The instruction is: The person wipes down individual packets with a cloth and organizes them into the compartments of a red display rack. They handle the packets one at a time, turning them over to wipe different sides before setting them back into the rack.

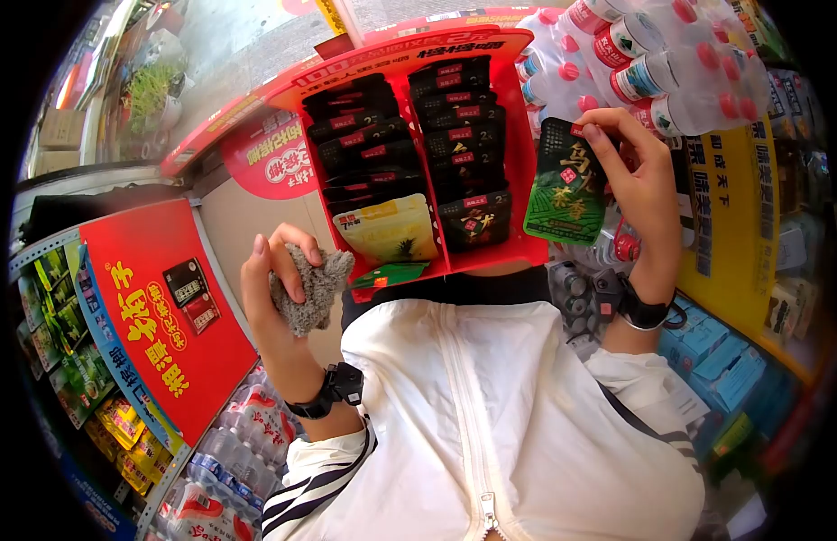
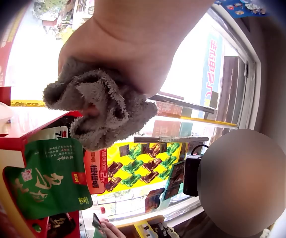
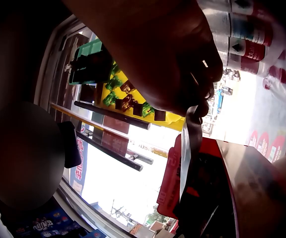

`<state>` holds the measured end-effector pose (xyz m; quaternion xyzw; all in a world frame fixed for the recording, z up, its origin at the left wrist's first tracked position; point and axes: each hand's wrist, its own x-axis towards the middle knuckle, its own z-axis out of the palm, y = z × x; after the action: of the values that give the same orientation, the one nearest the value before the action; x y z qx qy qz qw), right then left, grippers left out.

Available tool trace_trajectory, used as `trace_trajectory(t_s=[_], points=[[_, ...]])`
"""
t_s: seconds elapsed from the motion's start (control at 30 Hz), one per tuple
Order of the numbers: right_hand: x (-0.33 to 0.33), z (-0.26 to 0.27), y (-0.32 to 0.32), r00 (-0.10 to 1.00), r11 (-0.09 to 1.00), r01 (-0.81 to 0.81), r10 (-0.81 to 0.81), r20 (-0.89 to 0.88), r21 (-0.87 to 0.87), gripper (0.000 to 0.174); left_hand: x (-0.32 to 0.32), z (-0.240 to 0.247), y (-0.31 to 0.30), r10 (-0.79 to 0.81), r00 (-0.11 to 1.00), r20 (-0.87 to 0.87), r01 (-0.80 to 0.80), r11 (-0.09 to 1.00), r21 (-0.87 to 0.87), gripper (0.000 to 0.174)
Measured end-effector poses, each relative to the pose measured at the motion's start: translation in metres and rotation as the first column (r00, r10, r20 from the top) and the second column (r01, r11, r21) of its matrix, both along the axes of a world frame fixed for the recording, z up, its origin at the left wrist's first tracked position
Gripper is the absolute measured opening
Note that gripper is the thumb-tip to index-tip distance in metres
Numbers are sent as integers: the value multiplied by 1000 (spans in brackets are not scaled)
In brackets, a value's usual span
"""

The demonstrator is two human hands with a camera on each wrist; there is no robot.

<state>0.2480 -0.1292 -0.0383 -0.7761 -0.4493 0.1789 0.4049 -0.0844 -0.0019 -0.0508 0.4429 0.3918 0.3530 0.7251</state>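
A red display box [image 1: 538, 257] with two compartments of dark packets [image 1: 364, 149] stands before the person's body. In its left compartment, a pale yellow packet [image 1: 387, 230] leans at the near end, with a green packet [image 1: 389, 274] below it; the left wrist view shows the green packet [image 2: 51, 178] at the box's edge. Left of the box, the left hand [image 1: 279, 279] grips a crumpled grey cloth [image 1: 312, 290]. To the right of the box, the right hand [image 1: 637, 176] pinches a black and green packet [image 1: 567, 185] by its top corner, seen edge-on in the right wrist view.
Wrapped bottles [image 1: 644, 63] are stacked behind the right hand. A red sign panel [image 1: 166, 316] and shelves of packets [image 1: 62, 334] stand at the left, more bottles [image 1: 234, 460] at the lower left. Blue boxes [image 1: 716, 361] lie at the right, beside a yellow panel [image 1: 730, 234].
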Motion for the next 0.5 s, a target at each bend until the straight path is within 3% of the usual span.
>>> trace_trajectory(t_s=[0.27, 0.5], points=[[1, -1, -5, 998, 999, 23, -26, -63, -36, 13, 6, 3, -2, -7, 1000, -4, 7, 998, 65, 53], [2, -4, -9, 1000, 1000, 9, -9, -11, -16, 13, 13, 11, -8, -48, 999, -19, 49, 998, 35, 53]])
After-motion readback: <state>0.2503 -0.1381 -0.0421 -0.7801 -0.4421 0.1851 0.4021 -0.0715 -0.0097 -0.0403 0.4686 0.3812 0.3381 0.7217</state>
